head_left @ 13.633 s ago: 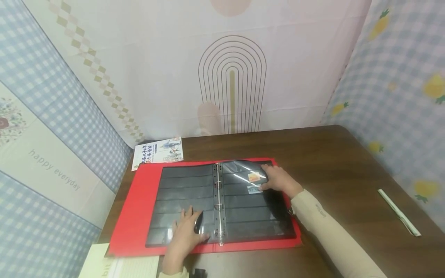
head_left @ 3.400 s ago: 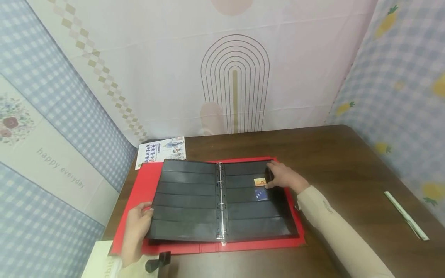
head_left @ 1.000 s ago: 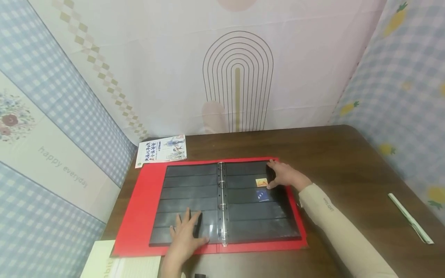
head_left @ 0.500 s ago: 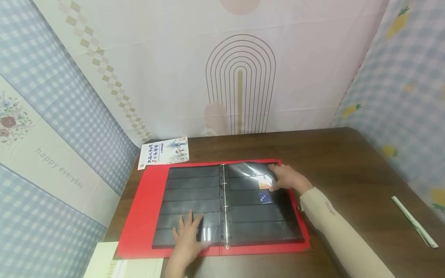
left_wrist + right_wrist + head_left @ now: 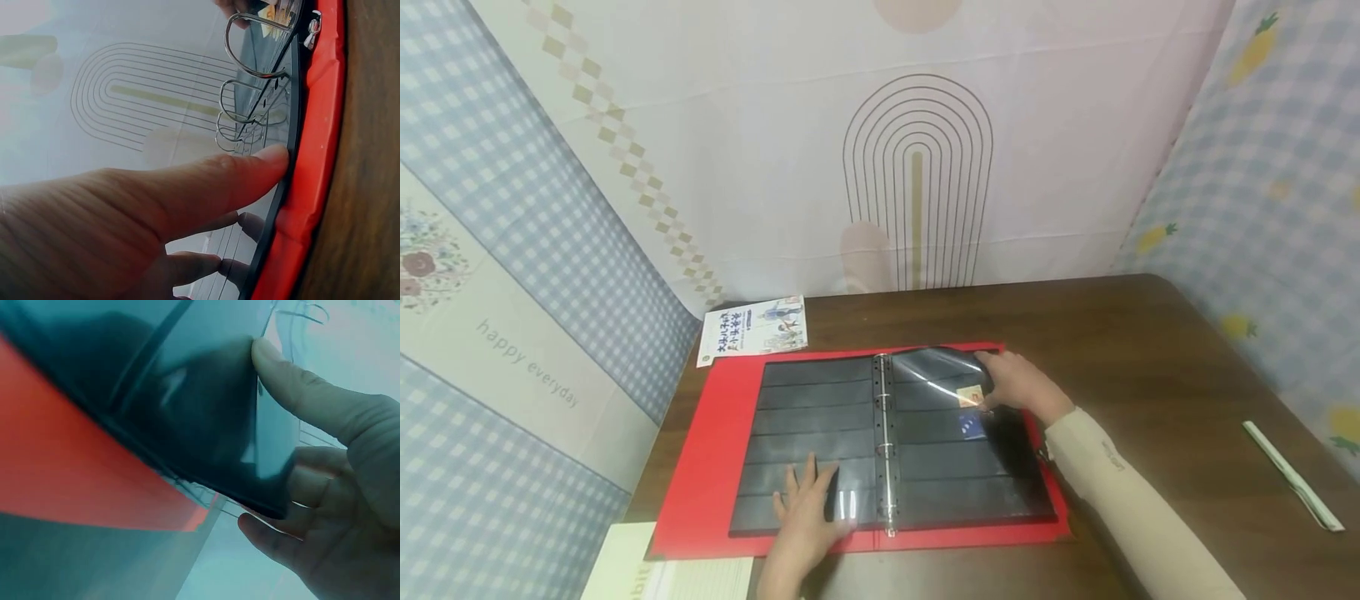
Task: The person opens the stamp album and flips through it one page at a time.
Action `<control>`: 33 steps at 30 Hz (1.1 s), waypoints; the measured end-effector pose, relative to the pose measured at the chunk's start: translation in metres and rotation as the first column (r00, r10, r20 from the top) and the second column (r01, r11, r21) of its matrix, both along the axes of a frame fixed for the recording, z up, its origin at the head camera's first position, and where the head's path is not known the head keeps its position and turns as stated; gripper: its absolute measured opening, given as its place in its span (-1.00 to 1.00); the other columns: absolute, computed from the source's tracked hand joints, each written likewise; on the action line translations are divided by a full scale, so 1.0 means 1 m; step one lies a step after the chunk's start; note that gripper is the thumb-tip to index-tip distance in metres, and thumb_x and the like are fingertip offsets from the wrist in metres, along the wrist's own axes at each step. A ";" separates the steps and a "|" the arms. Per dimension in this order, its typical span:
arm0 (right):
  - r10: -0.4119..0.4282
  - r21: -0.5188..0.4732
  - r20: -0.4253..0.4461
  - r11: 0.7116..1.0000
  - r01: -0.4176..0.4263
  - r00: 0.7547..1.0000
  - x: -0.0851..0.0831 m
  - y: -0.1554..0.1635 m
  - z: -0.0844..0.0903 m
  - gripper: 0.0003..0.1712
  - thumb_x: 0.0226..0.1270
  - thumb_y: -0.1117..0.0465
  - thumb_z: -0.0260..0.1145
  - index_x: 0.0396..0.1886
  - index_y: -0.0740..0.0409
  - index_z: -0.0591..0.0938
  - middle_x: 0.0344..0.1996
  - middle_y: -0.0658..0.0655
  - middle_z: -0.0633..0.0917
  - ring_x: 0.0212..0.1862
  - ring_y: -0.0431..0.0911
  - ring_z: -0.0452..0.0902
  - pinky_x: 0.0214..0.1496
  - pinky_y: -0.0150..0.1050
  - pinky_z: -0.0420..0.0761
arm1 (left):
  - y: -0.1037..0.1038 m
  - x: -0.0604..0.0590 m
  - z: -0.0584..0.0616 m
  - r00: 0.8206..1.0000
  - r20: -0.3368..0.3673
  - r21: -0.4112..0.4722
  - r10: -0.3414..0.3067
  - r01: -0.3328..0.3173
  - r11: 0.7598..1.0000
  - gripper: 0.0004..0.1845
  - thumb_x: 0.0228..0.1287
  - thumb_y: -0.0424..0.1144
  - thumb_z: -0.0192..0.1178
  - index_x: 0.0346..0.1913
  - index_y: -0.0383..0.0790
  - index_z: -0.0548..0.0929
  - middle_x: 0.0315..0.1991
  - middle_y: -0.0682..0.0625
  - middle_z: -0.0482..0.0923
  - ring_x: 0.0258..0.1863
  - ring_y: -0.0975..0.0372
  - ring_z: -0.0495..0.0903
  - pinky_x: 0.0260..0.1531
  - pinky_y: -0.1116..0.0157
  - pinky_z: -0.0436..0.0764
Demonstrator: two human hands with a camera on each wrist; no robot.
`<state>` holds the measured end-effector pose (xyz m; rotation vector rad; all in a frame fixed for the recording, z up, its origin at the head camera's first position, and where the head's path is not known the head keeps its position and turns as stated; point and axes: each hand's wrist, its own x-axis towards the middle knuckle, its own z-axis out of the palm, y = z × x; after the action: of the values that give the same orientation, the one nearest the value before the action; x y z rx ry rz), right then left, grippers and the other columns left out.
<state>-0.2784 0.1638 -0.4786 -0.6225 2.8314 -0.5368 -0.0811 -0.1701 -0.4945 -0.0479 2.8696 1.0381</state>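
A red ring binder (image 5: 692, 492) lies open, filled with black stock pages. My left hand (image 5: 805, 521) rests with spread fingers on the lower part of the left page (image 5: 805, 417). In the left wrist view its thumb (image 5: 250, 172) touches the page beside the metal rings (image 5: 250, 47). My right hand (image 5: 1018, 382) pinches the upper outer corner of the right page (image 5: 947, 467), which bows up; the right wrist view shows the thumb on one face of the page corner (image 5: 250, 481). An orange-yellow stamp (image 5: 969, 397) and a dark blue stamp (image 5: 972, 426) sit in that page's pockets.
A white illustrated booklet (image 5: 752, 327) lies behind the binder at the left. Cream notebook-like paper (image 5: 625, 558) pokes out under the front left corner. A thin, pale green-white strip (image 5: 1292, 475) lies on the brown table (image 5: 1120, 333) to the right.
Since 3.4 seconds ago my left hand has gone from the left page's outer edge to its lower inner part, and that page now lies flat. Lately the right page's top corner has bowed upward.
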 end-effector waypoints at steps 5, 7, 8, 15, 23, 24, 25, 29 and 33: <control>-0.004 -0.051 -0.005 0.999 0.003 1.000 0.001 0.004 0.001 0.11 -0.14 0.21 0.70 0.43 0.40 0.36 0.04 0.38 0.66 0.08 0.22 0.58 0.19 0.19 0.54 | -0.001 0.000 0.000 1.000 -0.008 -0.008 -0.007 0.007 1.000 -0.13 -0.10 -0.25 0.60 0.36 -0.32 0.48 0.50 -0.48 0.06 0.46 -0.49 -0.17 0.25 -0.53 -0.25; -0.013 -0.089 0.019 0.996 0.015 1.000 0.003 0.006 0.003 0.14 -0.14 0.23 0.70 0.46 0.40 0.32 0.11 0.42 0.63 0.14 0.26 0.55 0.22 0.22 0.51 | -0.001 0.001 -0.001 1.000 -0.006 -0.005 -0.009 0.009 1.000 -0.13 -0.10 -0.26 0.60 0.36 -0.32 0.48 0.50 -0.49 0.05 0.45 -0.49 -0.17 0.25 -0.53 -0.26; -0.021 -0.106 0.029 0.994 0.024 0.999 0.004 0.007 0.004 0.17 -0.14 0.22 0.70 0.47 0.40 0.30 0.15 0.43 0.60 0.18 0.28 0.52 0.25 0.23 0.49 | -0.001 0.001 -0.001 1.000 -0.006 -0.001 -0.009 0.009 1.000 -0.13 -0.10 -0.27 0.60 0.36 -0.32 0.48 0.50 -0.49 0.05 0.45 -0.49 -0.18 0.24 -0.53 -0.26; -0.053 -0.167 0.076 0.984 0.065 0.996 0.008 0.013 0.008 0.30 -0.11 0.18 0.68 0.56 0.40 0.13 0.36 0.49 0.41 0.36 0.37 0.35 0.33 0.29 0.37 | -0.002 0.002 -0.002 1.000 -0.003 0.024 -0.010 0.010 1.000 -0.14 -0.08 -0.29 0.58 0.37 -0.33 0.47 0.51 -0.48 0.04 0.46 -0.48 -0.19 0.26 -0.51 -0.29; 0.011 -0.291 0.018 0.957 -0.005 1.000 0.002 0.030 0.001 0.10 -0.11 0.50 0.49 0.50 0.46 0.21 0.40 0.46 0.38 0.39 0.34 0.31 0.35 0.23 0.39 | -0.004 0.006 0.000 1.000 -0.010 0.025 -0.029 0.030 0.999 -0.13 -0.08 -0.29 0.58 0.38 -0.33 0.46 0.51 -0.49 0.03 0.46 -0.49 -0.21 0.25 -0.52 -0.30; 0.020 -0.309 0.018 0.951 -0.014 1.000 0.001 0.033 0.000 0.09 -0.12 0.53 0.45 0.50 0.46 0.21 0.40 0.46 0.37 0.27 0.31 0.45 0.28 0.19 0.47 | -0.005 0.006 0.000 0.999 -0.013 0.023 -0.032 0.032 0.999 -0.13 -0.08 -0.29 0.58 0.38 -0.33 0.46 0.50 -0.49 0.03 0.46 -0.49 -0.20 0.24 -0.52 -0.29; 0.025 -0.327 0.023 0.945 -0.017 0.999 0.000 0.036 -0.001 0.08 -0.13 0.56 0.42 0.50 0.45 0.22 0.41 0.46 0.36 0.13 0.26 0.56 0.20 0.13 0.53 | -0.005 0.006 0.001 0.999 -0.014 0.020 -0.032 0.033 0.999 -0.13 -0.07 -0.28 0.58 0.38 -0.32 0.46 0.50 -0.49 0.03 0.46 -0.49 -0.20 0.24 -0.52 -0.29; 0.020 -0.396 0.072 0.918 0.010 0.997 0.000 0.043 -0.002 0.15 -0.13 0.58 0.36 0.57 0.33 0.14 0.41 0.46 0.34 -0.32 0.06 0.52 -0.23 -0.07 0.58 | -0.005 0.006 0.001 0.999 -0.017 0.017 -0.034 0.034 0.999 -0.13 -0.06 -0.28 0.58 0.38 -0.32 0.45 0.51 -0.49 0.02 0.46 -0.49 -0.21 0.25 -0.52 -0.30; 0.031 -0.467 0.142 0.884 0.040 0.989 0.007 0.047 -0.001 0.27 -0.08 0.55 0.41 0.64 0.22 -0.04 0.53 0.48 0.07 -0.16 0.14 0.56 -0.13 0.00 0.63 | -0.004 0.004 0.001 0.999 -0.008 0.012 -0.031 0.031 0.999 -0.12 -0.06 -0.28 0.58 0.39 -0.32 0.45 0.52 -0.48 0.02 0.47 -0.47 -0.22 0.26 -0.51 -0.30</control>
<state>-0.2717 0.2110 -0.4797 -0.6202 2.5680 -1.2377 -0.0766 -0.1741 -0.4935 0.0012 2.8615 1.0531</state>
